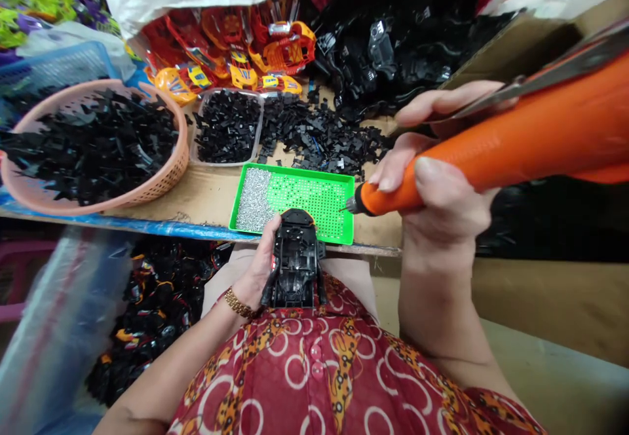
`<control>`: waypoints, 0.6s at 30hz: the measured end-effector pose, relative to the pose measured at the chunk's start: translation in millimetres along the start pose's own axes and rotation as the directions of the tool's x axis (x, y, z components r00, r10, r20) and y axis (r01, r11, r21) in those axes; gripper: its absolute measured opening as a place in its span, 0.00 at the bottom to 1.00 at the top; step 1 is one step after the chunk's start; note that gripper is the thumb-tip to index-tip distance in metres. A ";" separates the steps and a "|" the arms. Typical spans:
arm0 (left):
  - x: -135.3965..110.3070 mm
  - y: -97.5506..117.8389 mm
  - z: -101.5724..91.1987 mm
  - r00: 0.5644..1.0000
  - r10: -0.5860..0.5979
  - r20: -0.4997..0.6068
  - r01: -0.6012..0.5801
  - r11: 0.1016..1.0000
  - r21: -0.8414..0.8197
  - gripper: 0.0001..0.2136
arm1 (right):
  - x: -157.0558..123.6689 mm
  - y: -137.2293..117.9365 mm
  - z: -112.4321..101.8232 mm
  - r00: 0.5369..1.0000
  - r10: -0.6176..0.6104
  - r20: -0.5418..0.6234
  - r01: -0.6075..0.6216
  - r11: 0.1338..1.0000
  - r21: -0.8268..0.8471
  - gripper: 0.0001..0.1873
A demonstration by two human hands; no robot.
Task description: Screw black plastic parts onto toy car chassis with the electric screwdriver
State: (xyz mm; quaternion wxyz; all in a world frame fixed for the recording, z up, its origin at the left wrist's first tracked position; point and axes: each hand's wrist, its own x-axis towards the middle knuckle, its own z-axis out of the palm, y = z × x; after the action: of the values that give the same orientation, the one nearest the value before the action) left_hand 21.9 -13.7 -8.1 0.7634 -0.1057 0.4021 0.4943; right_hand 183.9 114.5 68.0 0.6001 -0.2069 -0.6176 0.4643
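My left hand (255, 271) is closed around the side of a black toy car (295, 258), underside up, held close against the body at the table's front edge. In my right hand (447, 192) is an orange electric screwdriver (491, 150), its bit pointing left over the green tray (348, 225). A pair of metal scissors (531, 84) also lies in that hand, along the top of the screwdriver. Small silver screws (253, 199) are heaped at the left end of the tray, with a few scattered over its perforated floor.
A pink basket (184, 153) of black plastic parts stands at left, beside a clear tub (260, 120) of smaller ones. Loose black pieces (319, 137) lie behind the tray. Orange car bodies (285, 48) and black shells (383, 48) are piled farther back. More toy cars (152, 304) lie below left.
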 end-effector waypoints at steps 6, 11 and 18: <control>9.0 4.3 -8.5 0.991 -0.064 0.119 0.054 0.995 0.089 0.29 | -0.7 57.0 -23.7 0.999 0.041 -0.020 -0.043 0.995 -0.089 0.21; 11.0 5.4 -8.2 0.987 -0.114 0.109 0.108 0.992 0.060 0.28 | -5.1 83.7 -25.9 0.995 0.053 -0.086 -0.061 0.994 -0.087 0.20; 9.9 1.9 -6.7 0.992 -0.068 0.103 0.063 0.997 0.050 0.29 | -1.4 92.5 -24.8 0.995 0.088 -0.043 -0.089 0.995 -0.037 0.22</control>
State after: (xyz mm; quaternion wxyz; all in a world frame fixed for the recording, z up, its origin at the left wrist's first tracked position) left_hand 18.7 -9.9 -19.1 0.8015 -0.0751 0.3694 0.4642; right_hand 179.4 166.1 -12.6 0.5876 -0.2552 -0.6042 0.4739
